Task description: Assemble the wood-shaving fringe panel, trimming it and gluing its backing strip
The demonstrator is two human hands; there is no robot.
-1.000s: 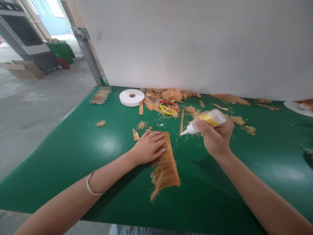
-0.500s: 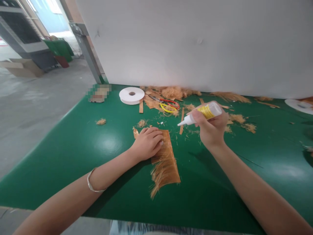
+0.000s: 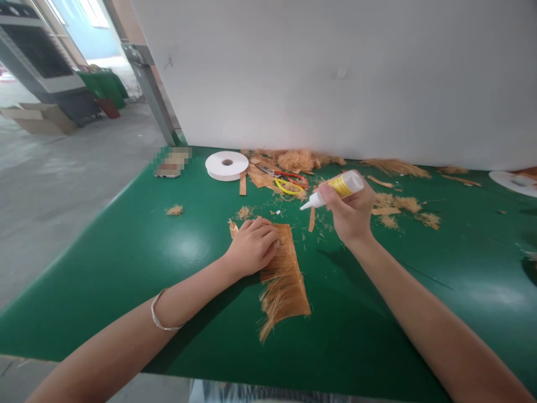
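A fringed brown strip [image 3: 293,285] lies on the green table [image 3: 201,330], its frayed fibres spreading toward the left and the near edge. My left hand [image 3: 253,246] rests on the strip's far part, fingers curled together and pressing it down; the fingertips are partly hidden. In my right hand [image 3: 354,218] is a white squeeze glue bottle [image 3: 342,186] with a yellow label. The bottle tilts so that its narrow nozzle points down and left, apart from the strip and just beyond its far right corner.
Behind the hands lie a white tape roll [image 3: 226,166], scissors [image 3: 289,186] with red and yellow handles, and a heap of brown fibre [image 3: 300,159]. Fibre scraps [image 3: 396,202] lie to the right. A phone-like object [image 3: 171,163], partly pixelated, sits far left. A white wall [image 3: 327,84] rises behind.
My right hand has moved left with the glue bottle, bringing the nozzle slightly closer to the strip. My left hand and the strip stay in place.
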